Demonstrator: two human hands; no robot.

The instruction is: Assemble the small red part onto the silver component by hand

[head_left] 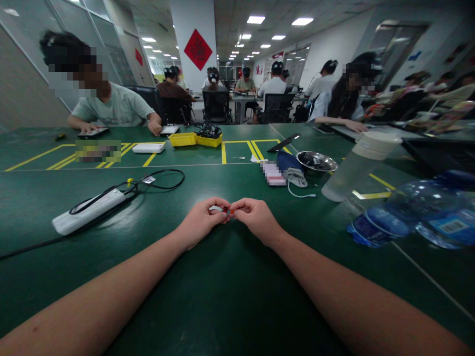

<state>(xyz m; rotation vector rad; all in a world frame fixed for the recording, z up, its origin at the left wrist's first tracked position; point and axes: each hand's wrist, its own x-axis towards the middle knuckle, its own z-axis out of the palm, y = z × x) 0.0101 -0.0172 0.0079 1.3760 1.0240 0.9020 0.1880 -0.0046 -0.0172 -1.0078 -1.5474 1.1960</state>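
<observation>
Bare forearms (111, 294) bring my left hand (202, 220) and right hand (258, 217) together at twelve o'clock, where I pinch a small red and orange item (232, 212) between them, white corded block (89, 211) at ten.

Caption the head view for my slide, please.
The left hand's grip and right hand's grip meet at a tiny red-and-orange item above a green tabletop.
</observation>
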